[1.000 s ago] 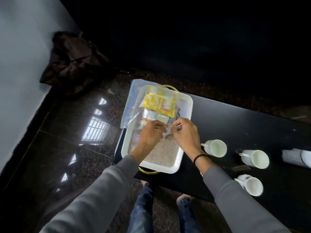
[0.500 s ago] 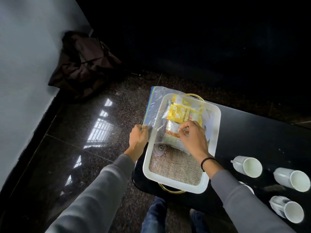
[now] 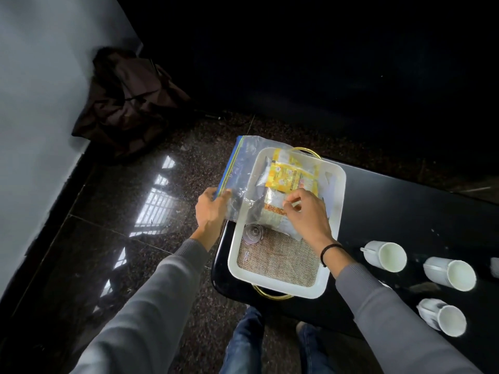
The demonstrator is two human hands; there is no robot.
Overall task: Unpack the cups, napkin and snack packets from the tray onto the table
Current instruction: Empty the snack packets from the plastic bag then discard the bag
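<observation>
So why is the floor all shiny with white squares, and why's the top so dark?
Head view: the polished floor mirrors a bright barred window, so those squares are glare; the far background gets almost no light and goes black; the wide lens bends the wall; the cup at the right edge is a bit smeared.

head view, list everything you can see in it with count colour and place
tray: 1, white with gold handles, table's left end
zip bag: 1, clear, over tray's far left rim
snack packets: several, mostly yellow, inside bag
mat: 1, tan woven, tray floor
cups: 3 clear, white, on table right of tray
table: 1, black
dark bag: 1, floor by wall
left hand: grips bag's edge
right hand: fingers on bag
</observation>
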